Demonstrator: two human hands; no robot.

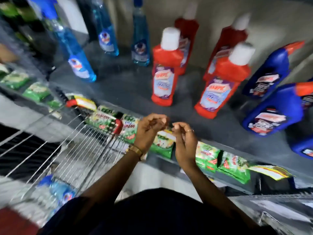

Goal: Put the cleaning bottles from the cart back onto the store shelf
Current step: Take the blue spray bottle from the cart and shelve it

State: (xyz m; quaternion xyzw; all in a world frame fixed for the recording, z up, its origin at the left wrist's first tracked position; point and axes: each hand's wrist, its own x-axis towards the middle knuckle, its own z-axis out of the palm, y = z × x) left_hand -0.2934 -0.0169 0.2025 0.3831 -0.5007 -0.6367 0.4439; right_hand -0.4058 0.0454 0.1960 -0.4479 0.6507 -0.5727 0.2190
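Dark clothing on the person's body fills the bottom edge, and from it both forearms reach up to the front lip of the store shelf (128,92). Left hand (149,128), with a gold watch (136,150) at the wrist, is loosely curled and holds nothing; right hand (183,141), with a ring on one finger, is likewise half-curled and empty. Their fingertips nearly meet just above the shelf edge.

Down at lower left stands the wire cart (67,150). Inside it lies one clear blue spray-cleaner bottle (57,190), blurred, near the cart's bottom corner; I cannot tell whether anything else lies in there.

On the dark grey shelf the other bottles stand upright. Two red bottles with white caps are in front, the left one (165,73) just beyond the hands and the right one (220,87) beside it; two more red bottles (188,29) stand behind them. At right are dark blue bottles with orange-red caps, one in front (272,114) and one behind it (269,70), with a further one cut off at the frame's edge. At left stand three slim pale-blue bottles: one near the front (76,53), two farther back (106,33).

Below the shelf edge hangs a row of green packets (162,146) on the tier underneath.
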